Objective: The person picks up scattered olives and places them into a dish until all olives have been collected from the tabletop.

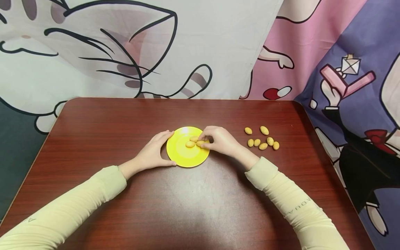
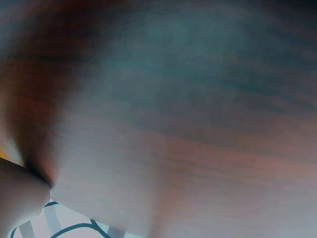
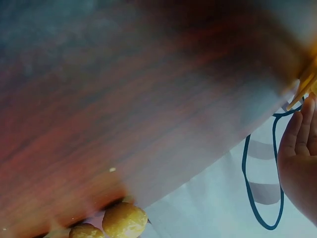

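A round yellow plate (image 1: 187, 159) lies on the table. My left hand (image 1: 153, 149) holds its left side, thumb at the near rim and fingertips at the far rim. Over the plate's right side, my right hand (image 1: 220, 139) pinches a small yellow oval piece (image 1: 200, 143) between thumb and fingers. Two similar pieces lie beside it on the plate, one of them a left oval piece (image 1: 190, 144). Whether they are nuts or small fruit, I cannot tell. In the right wrist view, the hand (image 3: 301, 158) shows only at the right edge, its fingertips against the plate's rim.
Several more yellow oval pieces (image 1: 263, 146) lie loose on the table to the right of my right hand. The reddish-brown wooden table (image 1: 193, 205) ends at the back against a cartoon-printed cloth (image 1: 218, 45). The left wrist view is mostly blurred tabletop.
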Demonstrator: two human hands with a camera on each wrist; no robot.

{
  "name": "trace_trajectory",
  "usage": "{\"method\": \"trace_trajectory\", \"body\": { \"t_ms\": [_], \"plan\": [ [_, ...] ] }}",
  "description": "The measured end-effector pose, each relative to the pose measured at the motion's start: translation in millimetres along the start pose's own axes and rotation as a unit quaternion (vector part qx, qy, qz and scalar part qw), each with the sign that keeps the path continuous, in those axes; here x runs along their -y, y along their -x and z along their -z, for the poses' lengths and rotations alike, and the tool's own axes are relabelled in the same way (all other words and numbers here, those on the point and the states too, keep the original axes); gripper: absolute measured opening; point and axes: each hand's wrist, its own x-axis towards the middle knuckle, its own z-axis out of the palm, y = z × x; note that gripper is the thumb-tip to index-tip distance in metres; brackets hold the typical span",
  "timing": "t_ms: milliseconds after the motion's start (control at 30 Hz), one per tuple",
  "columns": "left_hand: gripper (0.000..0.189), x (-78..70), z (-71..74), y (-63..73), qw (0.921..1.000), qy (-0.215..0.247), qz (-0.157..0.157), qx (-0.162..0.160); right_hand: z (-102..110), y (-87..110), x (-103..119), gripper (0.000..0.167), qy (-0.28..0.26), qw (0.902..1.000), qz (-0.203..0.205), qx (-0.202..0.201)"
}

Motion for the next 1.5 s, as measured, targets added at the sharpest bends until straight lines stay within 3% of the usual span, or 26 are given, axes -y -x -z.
{"method": "trace_trajectory", "body": {
  "t_ms": [300,600,1100,1500],
  "plan": [
    [0.116,0.5,0.1,-0.6,1.0,-0.001,-0.001,-0.001,-4,-2.4,2,0.012,0.033,0.9993,0.009,0.015],
    [0.116,0.2,-0.6,-0.5,1.0,0.001,-0.002,-0.001,-3,-2.7,1,0.014,0.034,0.9993,0.014,0.009],
    [0.116,-1.4,0.0,-0.2,1.0,0.001,0.0,0.0,28,9.8,-17,0.019,-0.011,0.9986,-0.022,-0.048],
    [0.116,-1.1,0.7,1.2,1.0,0.002,0.003,0.0,62,35.6,-45,0.02,-0.018,0.992,-0.054,-0.113]
  ]
}}
